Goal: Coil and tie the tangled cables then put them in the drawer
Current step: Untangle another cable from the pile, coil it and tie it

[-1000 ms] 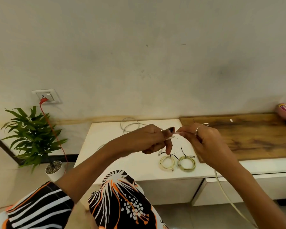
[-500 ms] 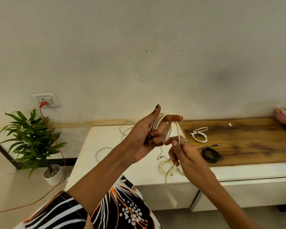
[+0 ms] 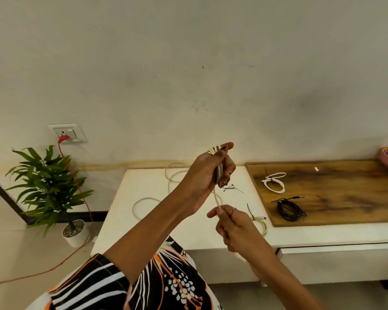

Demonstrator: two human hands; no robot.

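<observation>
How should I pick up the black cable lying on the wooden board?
Pinch the black cable from above, across the thick bundle of loops. It lies flat and coiled on the wooden board, so the stacked loops would probably lift together. Avoid the thin plug end poking out toward the right; pulling there would likely unwind it.

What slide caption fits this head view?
Left hand holds cream cable loops while right hand feeds the strand.

two tied cables (image 3: 275, 183) (image 3: 290, 210) lie on the board (image 3: 345, 198), right of the hands (image 3: 211, 175).

Soft even daylight, bowed edges
</observation>
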